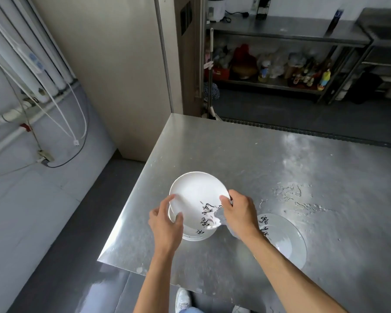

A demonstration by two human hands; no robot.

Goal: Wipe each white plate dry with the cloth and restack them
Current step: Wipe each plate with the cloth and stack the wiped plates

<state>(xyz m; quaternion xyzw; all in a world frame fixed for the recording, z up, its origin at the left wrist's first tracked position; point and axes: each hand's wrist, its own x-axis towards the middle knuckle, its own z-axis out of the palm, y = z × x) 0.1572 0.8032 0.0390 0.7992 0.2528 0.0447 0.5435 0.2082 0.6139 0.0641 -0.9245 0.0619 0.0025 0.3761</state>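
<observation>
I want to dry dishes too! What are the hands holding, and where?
The left hand grips the top plate at its left rim; the right hand pinches its right rim with the cloth.

Black brush-written characters run across the white plate (194,195) just beside the grip of the right hand (237,213), too blurred to read. Similar characters mark the second plate (287,240) lying just past that wrist, and they are equally illegible. No other text can be read.
</observation>
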